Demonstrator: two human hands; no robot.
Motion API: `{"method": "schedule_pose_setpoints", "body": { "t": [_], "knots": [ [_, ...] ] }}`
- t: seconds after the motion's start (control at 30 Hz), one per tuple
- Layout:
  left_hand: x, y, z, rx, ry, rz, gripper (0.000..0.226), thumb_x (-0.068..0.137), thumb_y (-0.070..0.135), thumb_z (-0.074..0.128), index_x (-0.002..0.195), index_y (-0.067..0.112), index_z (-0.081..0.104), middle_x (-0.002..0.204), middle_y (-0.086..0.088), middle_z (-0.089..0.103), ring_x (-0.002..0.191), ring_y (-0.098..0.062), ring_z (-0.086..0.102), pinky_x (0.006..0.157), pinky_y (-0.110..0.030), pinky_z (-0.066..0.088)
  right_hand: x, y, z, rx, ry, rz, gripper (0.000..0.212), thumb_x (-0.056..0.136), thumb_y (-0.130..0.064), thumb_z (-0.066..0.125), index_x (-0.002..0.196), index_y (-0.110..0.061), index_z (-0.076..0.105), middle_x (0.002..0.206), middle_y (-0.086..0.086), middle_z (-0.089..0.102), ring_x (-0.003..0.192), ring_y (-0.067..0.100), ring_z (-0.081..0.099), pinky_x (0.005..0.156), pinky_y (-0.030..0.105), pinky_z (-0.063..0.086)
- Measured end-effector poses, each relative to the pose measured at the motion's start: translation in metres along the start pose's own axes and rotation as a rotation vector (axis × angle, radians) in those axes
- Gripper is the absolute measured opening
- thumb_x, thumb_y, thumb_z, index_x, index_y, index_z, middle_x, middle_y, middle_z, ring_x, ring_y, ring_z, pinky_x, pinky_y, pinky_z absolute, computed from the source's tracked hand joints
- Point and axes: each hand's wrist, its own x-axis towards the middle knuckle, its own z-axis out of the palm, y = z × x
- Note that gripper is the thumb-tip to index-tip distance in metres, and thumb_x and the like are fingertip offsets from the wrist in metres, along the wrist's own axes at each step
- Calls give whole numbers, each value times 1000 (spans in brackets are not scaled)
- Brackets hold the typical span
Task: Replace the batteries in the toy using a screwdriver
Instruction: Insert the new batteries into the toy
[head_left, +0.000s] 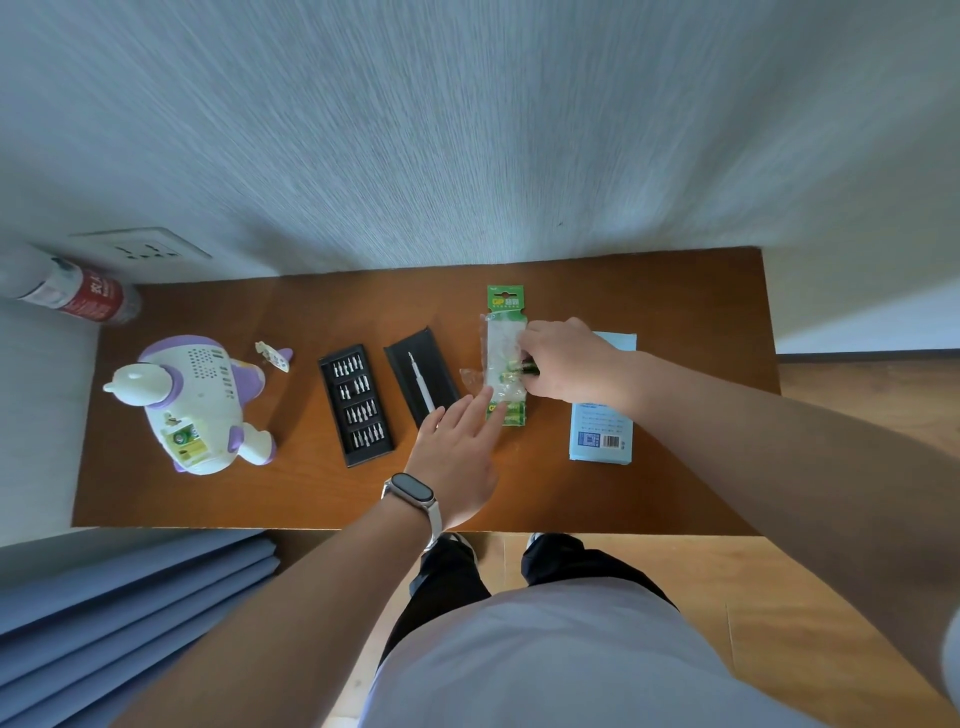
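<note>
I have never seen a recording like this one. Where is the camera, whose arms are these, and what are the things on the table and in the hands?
There is no machine here. The picture comes from a camera worn on a person's head, looking down, so the two arms are their own. On the table lie a white and purple toy with its battery compartment open, a tray of screwdriver bits, a screwdriver in a black case, a battery pack and a blue package. The left hand presses the pack flat with straight fingers. The right hand pinches a battery at the pack, apparently pulling it out.
</note>
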Motion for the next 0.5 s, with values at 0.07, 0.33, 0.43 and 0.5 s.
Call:
{"method": "schedule_pose_setpoints", "body": {
  "t": [0.07,0.33,0.43,0.5],
  "knots": [
    [0,1,0,0,1,-4,69,98,26,48,159,23,16,168,-2,11,154,-24,14,125,-45,17,-1,0,-1,-38,-30,-7,24,92,-35,57,108,-17,59,97,-1,57,86,21,57,83,36,36],
    [0,1,0,-13,18,-4,70,97,25,50,159,22,18,168,-3,14,153,-25,17,123,-43,19,-5,-1,2,-49,-24,0,23,95,-28,52,107,-16,66,94,1,59,85,23,58,80,36,36],
    [1,1,-2,-38,30,-3,70,95,25,52,158,22,22,167,-3,17,152,-25,19,122,-42,20,-13,-2,-4,-3,-16,12,19,94,-26,52,100,-15,67,89,0,58,80,22,56,81,36,37],
    [1,0,-6,-56,44,4,68,94,25,54,156,21,28,165,-4,23,151,-25,22,121,-41,23,-23,-4,-10,69,-7,49,17,94,-23,53,90,-12,65,83,0,53,74,20,53,80,34,36]
  ]
}}
